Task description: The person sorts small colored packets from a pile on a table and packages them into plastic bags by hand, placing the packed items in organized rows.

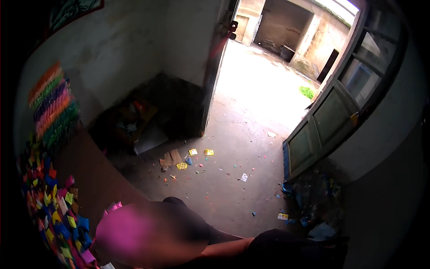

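A bare forearm [228, 247] at the bottom edge runs left from a dark rounded shape into a large blurred patch. I cannot tell for certain whose arm it is; any hand at its end is hidden in the blur. Bright pink material [123, 226] shows through the patch's left side, its kind unclear. Left of it lies a heap of small colourful packets [56, 219], in blue, yellow, pink and green, on a brown surface [96, 166]. Behind the heap stand clear bags of coloured pieces [56, 103] in rows. My left hand is out of view.
An open doorway [255, 85] leads to a bright courtyard, with a green door leaf [320, 121] at its right. Paper scraps and yellow cards [208, 152] litter the grey floor [224, 188]. Cardboard [172, 157] lies near a dark corner; plastic bags [320, 231] sit at right.
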`<state>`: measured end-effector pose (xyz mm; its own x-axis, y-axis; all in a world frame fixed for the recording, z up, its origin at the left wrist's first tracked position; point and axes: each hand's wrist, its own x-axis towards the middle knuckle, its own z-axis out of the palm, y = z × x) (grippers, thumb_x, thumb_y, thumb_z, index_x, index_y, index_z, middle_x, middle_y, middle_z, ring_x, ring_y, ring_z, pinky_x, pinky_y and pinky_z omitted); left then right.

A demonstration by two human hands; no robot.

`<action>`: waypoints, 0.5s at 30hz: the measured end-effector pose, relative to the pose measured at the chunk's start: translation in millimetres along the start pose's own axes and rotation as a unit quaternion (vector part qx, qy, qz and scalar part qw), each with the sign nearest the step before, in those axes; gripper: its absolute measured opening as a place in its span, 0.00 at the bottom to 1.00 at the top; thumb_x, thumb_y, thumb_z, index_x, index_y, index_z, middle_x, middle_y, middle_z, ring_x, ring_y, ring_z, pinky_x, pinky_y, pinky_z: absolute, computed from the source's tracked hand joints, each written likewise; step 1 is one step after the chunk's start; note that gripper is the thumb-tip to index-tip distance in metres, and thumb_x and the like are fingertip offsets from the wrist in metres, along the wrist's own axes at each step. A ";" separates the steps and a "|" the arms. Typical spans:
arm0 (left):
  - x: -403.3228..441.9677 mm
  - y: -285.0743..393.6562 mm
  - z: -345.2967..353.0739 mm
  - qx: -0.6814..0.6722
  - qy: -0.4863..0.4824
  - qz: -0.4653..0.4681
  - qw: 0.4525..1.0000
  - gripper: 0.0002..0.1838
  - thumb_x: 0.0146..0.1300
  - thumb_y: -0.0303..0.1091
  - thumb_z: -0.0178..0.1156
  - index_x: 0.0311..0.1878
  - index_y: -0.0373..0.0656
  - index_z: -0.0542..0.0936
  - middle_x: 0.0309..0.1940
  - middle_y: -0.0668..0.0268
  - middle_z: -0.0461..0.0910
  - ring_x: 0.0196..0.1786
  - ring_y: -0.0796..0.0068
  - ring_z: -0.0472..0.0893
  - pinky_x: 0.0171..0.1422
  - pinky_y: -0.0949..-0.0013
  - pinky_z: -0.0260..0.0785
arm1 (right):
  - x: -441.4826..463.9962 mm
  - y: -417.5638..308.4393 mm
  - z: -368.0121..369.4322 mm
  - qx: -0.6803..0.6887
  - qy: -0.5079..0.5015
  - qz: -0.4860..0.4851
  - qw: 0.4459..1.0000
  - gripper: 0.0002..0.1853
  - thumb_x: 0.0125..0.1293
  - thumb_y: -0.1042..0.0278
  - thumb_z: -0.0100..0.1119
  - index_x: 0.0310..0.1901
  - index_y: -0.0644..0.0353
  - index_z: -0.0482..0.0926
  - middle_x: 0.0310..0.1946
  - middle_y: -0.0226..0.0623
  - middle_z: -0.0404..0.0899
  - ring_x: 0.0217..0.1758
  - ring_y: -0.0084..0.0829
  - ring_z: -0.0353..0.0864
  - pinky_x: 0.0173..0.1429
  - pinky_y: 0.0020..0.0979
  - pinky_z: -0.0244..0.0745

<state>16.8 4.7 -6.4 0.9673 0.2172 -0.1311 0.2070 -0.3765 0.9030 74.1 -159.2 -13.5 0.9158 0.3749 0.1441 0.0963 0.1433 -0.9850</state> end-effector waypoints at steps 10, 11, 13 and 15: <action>-6.3 9.0 7.6 -0.062 0.093 -0.001 0.994 0.25 0.76 0.48 0.61 0.58 0.32 0.83 0.46 0.52 0.86 0.48 0.61 0.83 0.52 0.61 0.75 | -1.7 6.6 0.5 0.021 -0.010 -0.036 0.999 0.17 0.82 0.59 0.52 0.59 0.65 0.78 0.45 0.49 0.84 0.50 0.37 0.84 0.54 0.37 0.77; -4.7 11.5 6.8 -0.061 0.093 -0.003 0.994 0.25 0.76 0.48 0.61 0.58 0.32 0.83 0.46 0.52 0.86 0.48 0.61 0.83 0.52 0.61 0.75 | -1.0 6.9 0.2 -0.001 -0.020 -0.060 0.998 0.17 0.82 0.59 0.52 0.59 0.65 0.78 0.45 0.48 0.84 0.50 0.37 0.84 0.54 0.37 0.77; -2.0 11.8 3.8 -0.090 0.056 0.009 0.994 0.24 0.76 0.47 0.62 0.58 0.31 0.83 0.46 0.54 0.87 0.48 0.62 0.83 0.52 0.62 0.75 | -0.5 4.3 3.2 -0.012 -0.005 -0.076 0.997 0.17 0.82 0.60 0.53 0.58 0.65 0.79 0.44 0.48 0.84 0.50 0.37 0.84 0.53 0.37 0.77; -0.7 5.5 5.7 -0.087 0.072 0.017 0.994 0.23 0.76 0.45 0.61 0.59 0.32 0.83 0.46 0.55 0.87 0.47 0.64 0.83 0.52 0.62 0.75 | 0.2 1.4 3.8 -0.022 0.008 -0.092 0.996 0.16 0.82 0.61 0.53 0.58 0.65 0.79 0.44 0.48 0.84 0.49 0.38 0.84 0.53 0.37 0.77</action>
<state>18.1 -2.7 -3.7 0.9398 0.3379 -0.0513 0.1345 -0.2275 0.9645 73.0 -155.5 -14.4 0.8877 0.3308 0.3204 0.2790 0.1673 -0.9456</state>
